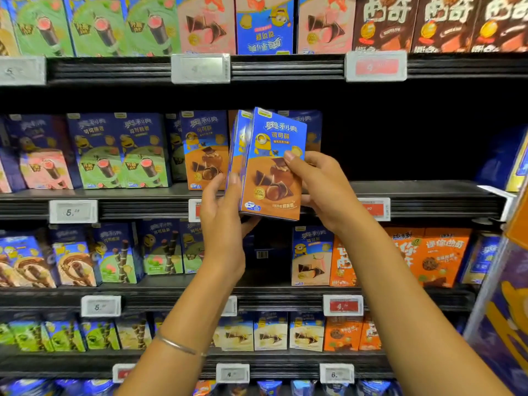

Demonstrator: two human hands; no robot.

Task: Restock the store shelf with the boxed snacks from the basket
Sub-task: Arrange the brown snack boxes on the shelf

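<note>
As left hand [223,224] and right hand [325,192] hold it, box [271,167] shows blue-over-orange.

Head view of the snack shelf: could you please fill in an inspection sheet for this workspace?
Surface: second shelf, dark, with bare board showing towards its right end.
Job's things: blue-and-brown snack boxes, seemingly two pressed together, held upright in front of that shelf; matching boxes stand on it just to the left; basket not in view.
Clutter: nothing seen.
Grippers: left hand grips the boxes from the lower left; right hand grips their right edge, thumb across the front.
Cables: nothing seen.
Surroundings: stocked shelves above and below, price tags on the rails, a bracelet on the left wrist.
</note>
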